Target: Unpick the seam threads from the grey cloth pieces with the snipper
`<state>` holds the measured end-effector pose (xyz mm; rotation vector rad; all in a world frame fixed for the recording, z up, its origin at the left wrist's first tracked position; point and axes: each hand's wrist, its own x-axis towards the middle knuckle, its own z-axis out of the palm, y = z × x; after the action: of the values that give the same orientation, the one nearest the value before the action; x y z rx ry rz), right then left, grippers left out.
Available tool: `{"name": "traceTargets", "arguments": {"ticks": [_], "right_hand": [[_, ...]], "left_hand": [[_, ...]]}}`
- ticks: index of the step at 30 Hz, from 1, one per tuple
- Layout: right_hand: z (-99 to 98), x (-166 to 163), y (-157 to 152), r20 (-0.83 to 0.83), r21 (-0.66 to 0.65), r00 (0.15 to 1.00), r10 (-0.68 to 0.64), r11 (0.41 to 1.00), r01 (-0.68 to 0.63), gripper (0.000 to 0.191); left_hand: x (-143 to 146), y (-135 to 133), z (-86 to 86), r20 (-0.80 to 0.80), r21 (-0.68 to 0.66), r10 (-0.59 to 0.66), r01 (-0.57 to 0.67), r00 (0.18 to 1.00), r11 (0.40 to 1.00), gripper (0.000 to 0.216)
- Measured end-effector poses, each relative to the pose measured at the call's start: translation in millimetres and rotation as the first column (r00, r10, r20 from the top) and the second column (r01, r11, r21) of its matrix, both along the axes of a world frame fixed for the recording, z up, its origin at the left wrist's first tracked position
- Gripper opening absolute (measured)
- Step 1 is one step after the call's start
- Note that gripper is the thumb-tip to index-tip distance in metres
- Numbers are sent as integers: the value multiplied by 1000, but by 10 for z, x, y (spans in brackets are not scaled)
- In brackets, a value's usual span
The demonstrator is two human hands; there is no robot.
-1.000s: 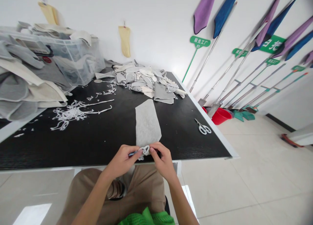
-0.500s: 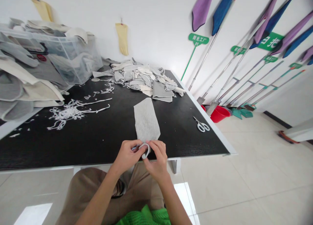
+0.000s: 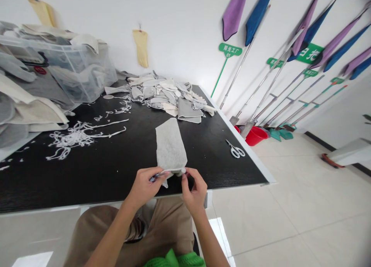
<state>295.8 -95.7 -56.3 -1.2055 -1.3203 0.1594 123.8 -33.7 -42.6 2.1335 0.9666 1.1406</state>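
A flat grey fabric piece (image 3: 171,145) with angled far corners lies on the black tabletop, its near end lifted at the table's front edge. My left hand (image 3: 147,186) pinches the left side of that end. A thin bluish object (image 3: 155,177) also shows between its thumb and fingers; its kind I cannot make out. On the other side, my right hand (image 3: 194,189) pinches the right end of the pale hem between thumb and fingertips. The hem is stretched nearly straight between both hands, and a small flap hangs below it.
White-handled scissors (image 3: 235,149) lie to the right. A heap of grey and cream fabric pieces (image 3: 162,91) is at the back. Loose white threads (image 3: 74,137) are tangled at left, near a clear plastic bin (image 3: 87,73) overflowing with fabric. A red bucket (image 3: 256,135) stands beyond the table.
My hands have moved apart, the right one shifting rightward. The near end of the fabric, curled in a loop before, is now drawn out straight. The view has turned slightly.
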Motion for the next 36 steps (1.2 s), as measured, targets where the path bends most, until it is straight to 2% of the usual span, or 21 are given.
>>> {"name": "traceTargets", "arguments": {"ticks": [2,5,9,12,15,24,36], "right_hand": [[16,-12,21,-5,9,999,-52,999,52,18],[16,-61,11,27,57,999,-27,998,25,19],[-58,-142,-95,17,107,998,68,992,-70,27],[-120,-191,-131,52,71,995,86,993,-90,37],[-116,-230,-66,93,82,996,0,997,-7,44],[26,-181,73,54,225,971,-231,951,214,29],[-2,-43,117,80,184,925,-371,918,352,23]], "left_hand": [[18,-7,16,-16,-15,-29,29,999,999,35],[72,-29,44,-32,-26,-61,61,998,998,38],[159,-46,59,62,-17,31,-30,998,999,41],[191,-39,43,102,-4,71,-71,992,997,41],[197,-32,13,96,12,44,-46,994,999,40],[191,-58,-43,70,65,-29,24,997,998,40],[196,-42,-42,78,71,-6,1,997,998,39]]}}
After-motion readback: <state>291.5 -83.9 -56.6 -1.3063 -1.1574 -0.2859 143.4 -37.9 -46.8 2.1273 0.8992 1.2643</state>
